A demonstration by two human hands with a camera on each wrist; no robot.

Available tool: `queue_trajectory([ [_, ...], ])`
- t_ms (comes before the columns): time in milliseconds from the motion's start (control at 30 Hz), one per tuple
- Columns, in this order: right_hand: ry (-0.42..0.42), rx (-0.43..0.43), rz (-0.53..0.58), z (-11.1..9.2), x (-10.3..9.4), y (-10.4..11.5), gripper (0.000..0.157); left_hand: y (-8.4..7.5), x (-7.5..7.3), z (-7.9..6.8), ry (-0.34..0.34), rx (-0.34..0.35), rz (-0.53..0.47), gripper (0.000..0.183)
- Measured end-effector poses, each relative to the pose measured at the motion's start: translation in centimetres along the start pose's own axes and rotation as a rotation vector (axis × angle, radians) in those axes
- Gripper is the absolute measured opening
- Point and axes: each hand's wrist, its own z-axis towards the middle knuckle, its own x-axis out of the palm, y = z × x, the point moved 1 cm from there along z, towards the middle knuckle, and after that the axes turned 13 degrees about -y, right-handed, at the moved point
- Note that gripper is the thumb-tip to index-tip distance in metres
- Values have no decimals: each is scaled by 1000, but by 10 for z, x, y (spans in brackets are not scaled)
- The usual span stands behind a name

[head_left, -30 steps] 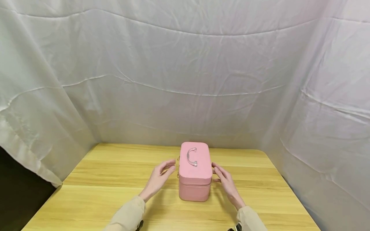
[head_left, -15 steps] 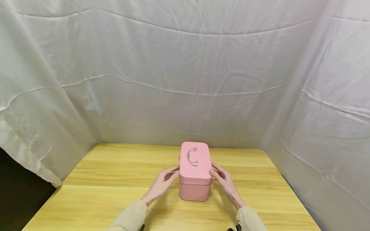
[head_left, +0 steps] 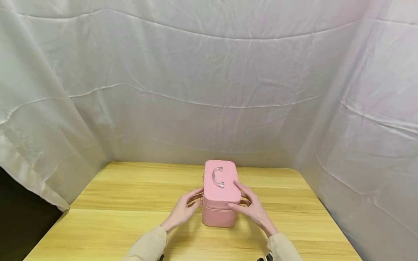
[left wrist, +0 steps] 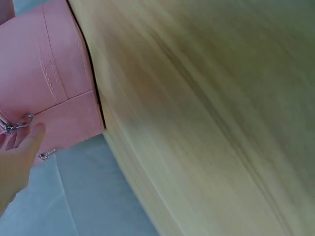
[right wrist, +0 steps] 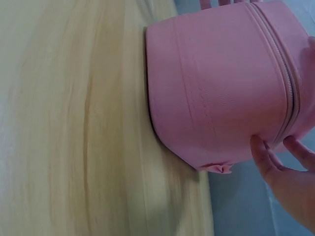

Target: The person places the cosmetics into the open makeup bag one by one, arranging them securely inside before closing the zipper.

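Note:
A pink cosmetic case [head_left: 220, 215] stands upright on the wooden table, its zipped lid down and a silver handle [head_left: 217, 177] on top. My left hand [head_left: 183, 212] is at the case's left side, fingertips right at its wall, thumb and index finger apart. In the left wrist view the thumb tip is beside a dangling metal zipper pull [left wrist: 22, 123]; a second zipper pull [left wrist: 47, 154] hangs farther along. My right hand [head_left: 253, 208] holds the right near corner, thumb on the front by the zipper [right wrist: 290, 83], index finger at the lid's edge. Its other fingers are partly hidden.
The light wooden table [head_left: 130, 224] runs out to both sides of the case. Pale grey curtains [head_left: 209, 127] close in the back and sides. A dark gap [head_left: 23, 214] shows beyond the table at the left.
Both hands have come in to the case from either side. The right thumb has moved onto the front and the index finger up to the lid. The case has barely shifted.

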Motion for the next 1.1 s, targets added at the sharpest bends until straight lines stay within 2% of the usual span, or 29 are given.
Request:
queue_trajectory([
  [100, -3, -44, -45, 0, 3, -2, 80, 0, 1, 0, -27, -6, -19, 47],
  [200, -20, -71, -116, 2, 4, -5, 85, 0, 3, 1, -94, -2, -18, 45],
  [400, -29, -170, -198, 2, 4, -6, 90, 0, 9, 5, -223, 31, 64, 40],
  [600, -30, -222, -222, 3, 3, -6, 88, -2, 13, 9, -295, 11, 150, 35],
  [800, -32, -227, -222, 3, 3, -7, 86, -2, 11, 12, -327, 9, 257, 25],
  [900, -31, -232, -223, 3, 2, -8, 86, -1, 9, 12, -328, 41, 318, 17],
  [1100, -33, -227, -217, 3, 3, -8, 85, -1, 4, 12, -282, 76, 401, 17],
])
